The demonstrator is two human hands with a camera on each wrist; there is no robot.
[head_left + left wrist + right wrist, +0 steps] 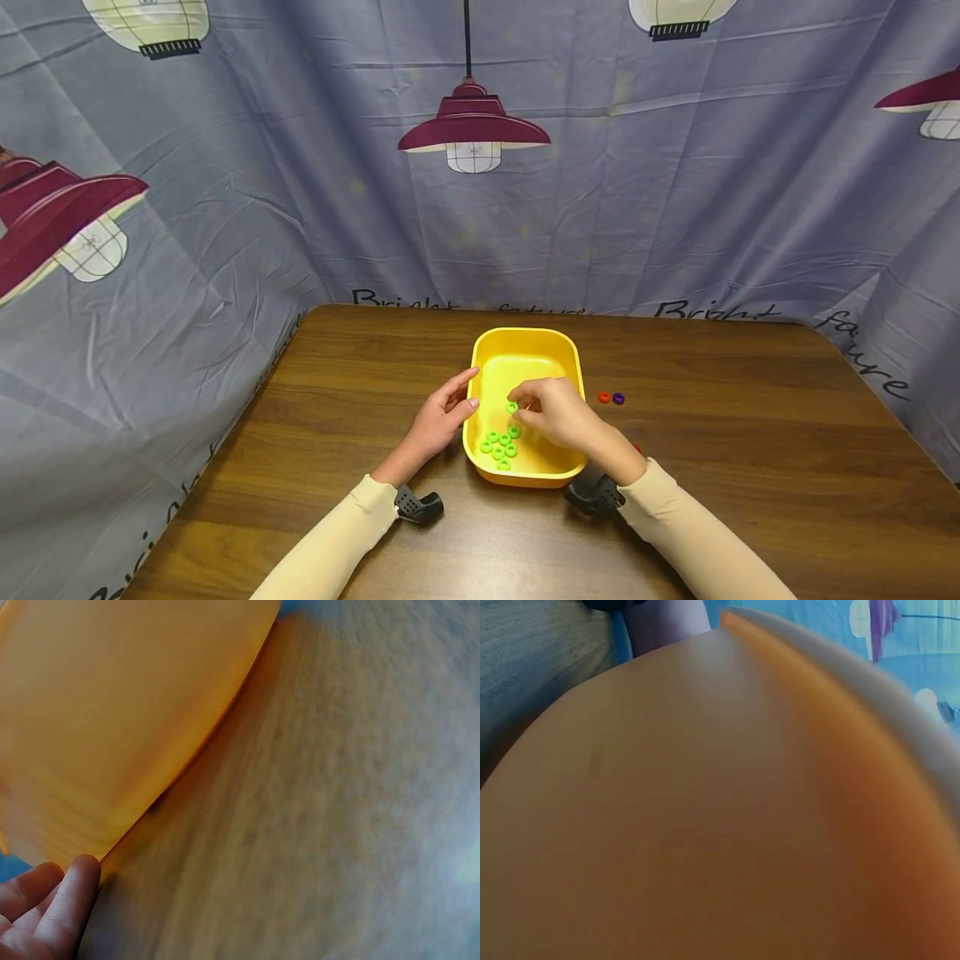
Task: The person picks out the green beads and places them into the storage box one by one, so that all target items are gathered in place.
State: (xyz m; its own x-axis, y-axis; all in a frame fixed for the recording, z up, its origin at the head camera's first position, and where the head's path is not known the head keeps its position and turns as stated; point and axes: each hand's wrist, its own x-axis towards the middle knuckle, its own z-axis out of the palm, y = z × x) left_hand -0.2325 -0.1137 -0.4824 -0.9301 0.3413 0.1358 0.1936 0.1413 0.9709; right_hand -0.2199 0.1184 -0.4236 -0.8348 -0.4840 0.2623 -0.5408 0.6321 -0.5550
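A yellow plastic bin [525,482] stands on the wooden table, with several small green rings [498,454] lying loose on its floor near the front left. Over the inside of the bin, my right hand [558,412] pinches one green ring [512,407] between thumb and fingertips. At the bin's left rim, my left hand [441,421] rests with loosely bent fingers and its fingertips against the side. The left wrist view shows those fingers [67,907] at the bin's outer wall [142,697]. In the right wrist view the bin's wall [682,802] hides the right hand's fingers.
An orange-red ring [603,397] and a purple ring [618,398] lie on the table [720,417] just right of the bin. A bit of red [637,447] peeks out by the right wrist. A grey printed curtain [480,233] hangs behind the table's far edge.
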